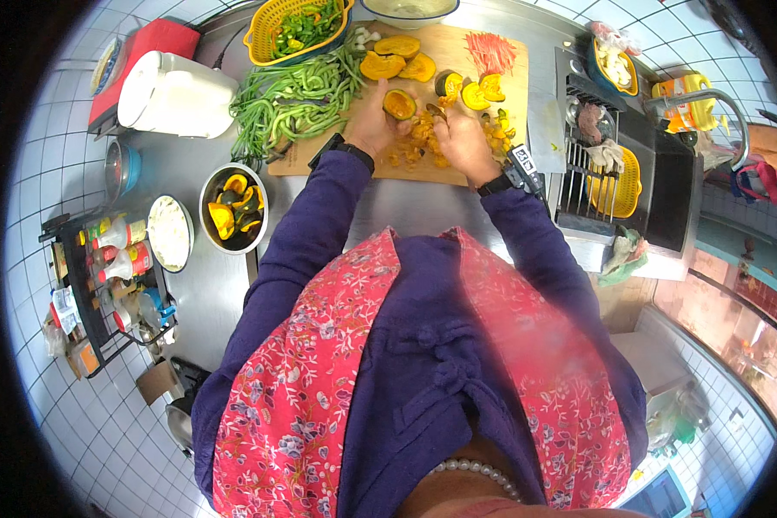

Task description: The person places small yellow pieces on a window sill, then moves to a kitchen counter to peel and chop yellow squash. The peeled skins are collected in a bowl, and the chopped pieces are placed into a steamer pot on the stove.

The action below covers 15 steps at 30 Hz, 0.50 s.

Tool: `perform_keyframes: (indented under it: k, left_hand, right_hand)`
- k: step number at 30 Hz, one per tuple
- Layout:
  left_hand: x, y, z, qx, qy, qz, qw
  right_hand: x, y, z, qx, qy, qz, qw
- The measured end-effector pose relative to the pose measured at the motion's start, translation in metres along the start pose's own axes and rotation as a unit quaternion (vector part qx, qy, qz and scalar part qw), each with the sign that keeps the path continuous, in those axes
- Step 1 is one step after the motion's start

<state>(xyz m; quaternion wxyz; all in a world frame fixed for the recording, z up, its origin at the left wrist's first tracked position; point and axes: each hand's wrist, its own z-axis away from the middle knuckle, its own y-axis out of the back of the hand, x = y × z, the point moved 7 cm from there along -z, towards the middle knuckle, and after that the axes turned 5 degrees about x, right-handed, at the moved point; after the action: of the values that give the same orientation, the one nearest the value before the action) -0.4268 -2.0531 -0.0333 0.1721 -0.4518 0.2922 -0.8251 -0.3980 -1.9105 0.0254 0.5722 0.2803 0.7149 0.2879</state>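
My left hand (373, 121) grips a green-skinned, orange-fleshed pumpkin piece (399, 104) over the wooden cutting board (457, 52). My right hand (460, 138) is closed on a small dark tool (437, 111) whose tip meets the pumpkin's hollow. A pile of orange pulp and seeds (419, 142) lies under both hands. More cut pumpkin wedges (393, 56) lie at the board's far side, and two more pieces (470, 89) sit just right of my hands.
Long green beans (289, 104) lie left of the board, below a yellow basket (298, 30). A steel bowl with pumpkin pieces (233, 210) and a white bowl (170, 231) stand on the steel counter. Bottles fill a rack (104, 285) at left. A sink (617, 173) is at right.
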Motion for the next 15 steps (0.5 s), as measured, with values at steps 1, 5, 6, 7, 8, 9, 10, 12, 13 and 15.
perform_keyframes:
  k: [1, 5, 6, 7, 8, 9, 10, 12, 13, 15]
  left_hand:
    - [0.0, -0.004, 0.003, -0.028, 0.01, 0.03, 0.999]
    - [-0.004, 0.003, 0.006, 0.073, 0.0, 0.026, 0.997]
    - [-0.005, 0.004, 0.006, 0.099, -0.011, 0.015, 0.995]
    - [-0.006, 0.006, 0.006, 0.125, -0.022, 0.004, 0.992]
    - [-0.004, 0.006, 0.005, 0.137, -0.045, -0.056, 0.988]
    - [-0.003, 0.006, 0.006, 0.148, -0.067, -0.115, 0.98]
    - [0.0, 0.007, 0.006, 0.163, -0.096, -0.171, 0.967]
    - [0.008, 0.006, 0.007, 0.187, -0.179, -0.258, 0.931]
    - [0.009, 0.007, 0.007, 0.186, -0.199, -0.276, 0.922]
    - [0.005, 0.009, 0.004, 0.173, -0.214, -0.288, 0.917]
  right_hand:
    - [-0.012, 0.004, -0.001, 0.015, 0.031, 0.016, 0.999]
    - [-0.041, 0.003, -0.007, -0.009, 0.064, 0.093, 0.994]
    - [-0.047, 0.003, -0.008, -0.004, 0.081, 0.102, 0.991]
    - [-0.051, 0.001, -0.008, -0.003, 0.096, 0.112, 0.989]
    - [-0.052, -0.002, -0.008, -0.008, 0.097, 0.132, 0.986]
    - [-0.052, -0.006, -0.007, -0.017, 0.095, 0.152, 0.984]
    - [-0.05, -0.009, -0.007, -0.019, 0.093, 0.175, 0.98]
    - [-0.044, -0.017, -0.005, -0.036, 0.085, 0.186, 0.978]
    - [-0.043, -0.019, -0.005, -0.037, 0.091, 0.189, 0.977]
    - [-0.041, -0.022, -0.004, -0.047, 0.095, 0.095, 0.99]
